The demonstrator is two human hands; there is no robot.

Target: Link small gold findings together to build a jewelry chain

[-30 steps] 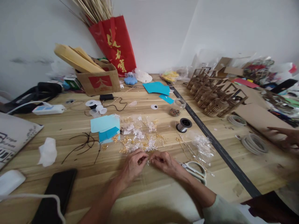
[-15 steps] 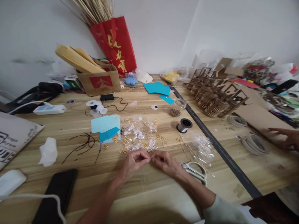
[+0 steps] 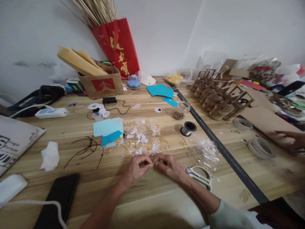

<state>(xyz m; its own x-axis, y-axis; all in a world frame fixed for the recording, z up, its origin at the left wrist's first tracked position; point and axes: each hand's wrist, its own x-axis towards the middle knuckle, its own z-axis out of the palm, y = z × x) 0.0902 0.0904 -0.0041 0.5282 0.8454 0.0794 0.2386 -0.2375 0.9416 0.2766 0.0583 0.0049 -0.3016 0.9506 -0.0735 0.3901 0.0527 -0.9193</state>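
Observation:
My left hand (image 3: 140,166) and my right hand (image 3: 165,163) meet fingertip to fingertip just above the table, both pinched shut. What sits between the fingertips is too small to make out. A faint thin strand (image 3: 145,183) trails down below the left fingers. Right in front of the hands lie loose silver beads (image 3: 154,148) and gold beads (image 3: 128,144), with small clear bags among them. Scissors (image 3: 199,176) with pale handles rest beside my right forearm. A spool of fine wire (image 3: 188,128) stands farther off, and chains (image 3: 189,151) lie near a heap of clear bags (image 3: 207,151).
Blue card sheets (image 3: 108,128), black cords (image 3: 88,148) and a phone (image 3: 58,200) lie on the left. A bead jar (image 3: 181,110) stands behind the spool. Brown lantern-like baskets (image 3: 219,95) and wire coils (image 3: 260,148) are right of a dark strip (image 3: 224,156). Another person's hand (image 3: 292,140) reaches in.
A small shiny bit seen between my fingertips one second ago no longer shows. My hands stay in nearly the same place, fingertips slightly shifted. The surroundings have not moved.

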